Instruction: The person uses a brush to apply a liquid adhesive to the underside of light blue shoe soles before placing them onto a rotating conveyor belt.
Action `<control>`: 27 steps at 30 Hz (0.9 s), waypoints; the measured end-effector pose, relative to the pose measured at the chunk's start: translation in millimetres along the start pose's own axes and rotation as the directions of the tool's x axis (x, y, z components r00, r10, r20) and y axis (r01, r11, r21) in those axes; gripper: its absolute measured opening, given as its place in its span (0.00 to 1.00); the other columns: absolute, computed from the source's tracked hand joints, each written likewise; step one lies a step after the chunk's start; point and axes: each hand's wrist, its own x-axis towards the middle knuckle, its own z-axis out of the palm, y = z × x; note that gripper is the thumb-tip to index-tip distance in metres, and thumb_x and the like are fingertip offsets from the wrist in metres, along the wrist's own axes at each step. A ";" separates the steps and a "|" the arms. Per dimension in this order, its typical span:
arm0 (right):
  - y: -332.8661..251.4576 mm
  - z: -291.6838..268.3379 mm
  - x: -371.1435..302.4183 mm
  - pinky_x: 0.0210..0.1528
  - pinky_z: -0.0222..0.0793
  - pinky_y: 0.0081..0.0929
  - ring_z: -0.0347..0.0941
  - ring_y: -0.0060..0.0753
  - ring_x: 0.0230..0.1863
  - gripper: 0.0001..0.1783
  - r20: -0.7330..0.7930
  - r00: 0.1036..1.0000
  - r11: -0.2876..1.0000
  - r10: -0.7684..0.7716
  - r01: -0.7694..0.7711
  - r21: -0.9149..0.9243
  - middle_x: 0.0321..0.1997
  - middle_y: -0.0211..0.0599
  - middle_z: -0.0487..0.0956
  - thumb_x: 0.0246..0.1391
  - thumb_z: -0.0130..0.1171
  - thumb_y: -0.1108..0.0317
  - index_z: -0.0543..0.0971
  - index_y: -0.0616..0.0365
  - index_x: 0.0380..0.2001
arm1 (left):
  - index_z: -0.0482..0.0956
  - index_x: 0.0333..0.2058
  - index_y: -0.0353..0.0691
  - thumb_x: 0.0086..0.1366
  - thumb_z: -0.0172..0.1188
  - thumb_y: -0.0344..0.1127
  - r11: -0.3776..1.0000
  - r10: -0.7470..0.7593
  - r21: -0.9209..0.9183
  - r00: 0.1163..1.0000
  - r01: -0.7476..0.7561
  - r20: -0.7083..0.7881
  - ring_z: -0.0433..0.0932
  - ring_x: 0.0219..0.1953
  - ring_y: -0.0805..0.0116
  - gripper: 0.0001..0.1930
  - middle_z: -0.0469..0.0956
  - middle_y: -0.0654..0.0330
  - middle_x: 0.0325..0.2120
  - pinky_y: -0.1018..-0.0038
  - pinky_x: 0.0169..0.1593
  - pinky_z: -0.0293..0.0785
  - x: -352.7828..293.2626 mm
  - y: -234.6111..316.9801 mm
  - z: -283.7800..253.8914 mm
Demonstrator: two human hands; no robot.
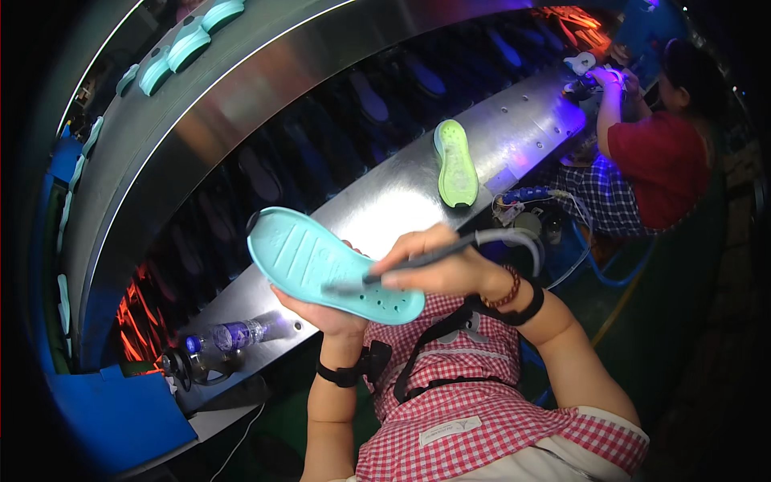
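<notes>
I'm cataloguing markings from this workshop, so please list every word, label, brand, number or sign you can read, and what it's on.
No text is clear enough to quote.
Pale label on the red-checked apron: print too small.
Grey patch on the apron: partly covered; can't tell if lettering.
Clear bottle: label too blurred.
Turquoise sole: faint moulded marks, unreadable.

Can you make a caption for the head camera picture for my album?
Left grip holds a teal sole; right grip holds a dark tool over it.
</notes>
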 end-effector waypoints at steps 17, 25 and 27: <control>1.7 -14.7 -20.5 0.40 0.70 0.26 0.75 0.32 0.36 0.12 -0.004 0.962 0.952 -0.273 0.270 -0.146 0.35 0.38 0.80 0.39 0.64 0.75 0.80 0.61 0.32 | 0.63 0.53 0.40 0.53 0.36 0.73 0.957 0.278 -0.154 0.923 -0.244 0.265 0.71 0.39 0.56 0.43 0.69 0.47 0.39 0.63 0.47 0.67 7.1 30.0 22.3; 3.6 -17.5 -22.1 0.37 0.72 0.22 0.76 0.32 0.34 0.12 -0.029 0.997 0.997 -0.071 0.071 -0.018 0.34 0.42 0.80 0.42 0.62 0.74 0.79 0.60 0.34 | 0.62 0.54 0.41 0.49 0.37 0.77 0.971 0.233 -0.106 0.942 -0.213 0.240 0.71 0.39 0.56 0.47 0.67 0.46 0.42 0.61 0.46 0.68 6.2 34.4 18.2; 7.0 -10.4 -25.9 0.39 0.71 0.22 0.76 0.32 0.35 0.12 0.119 0.977 0.979 -0.180 0.190 -0.080 0.34 0.41 0.80 0.41 0.63 0.74 0.80 0.59 0.34 | 0.62 0.55 0.43 0.48 0.37 0.77 0.965 0.261 -0.058 0.924 -0.255 0.281 0.72 0.39 0.55 0.47 0.68 0.46 0.42 0.60 0.46 0.68 9.3 33.4 13.6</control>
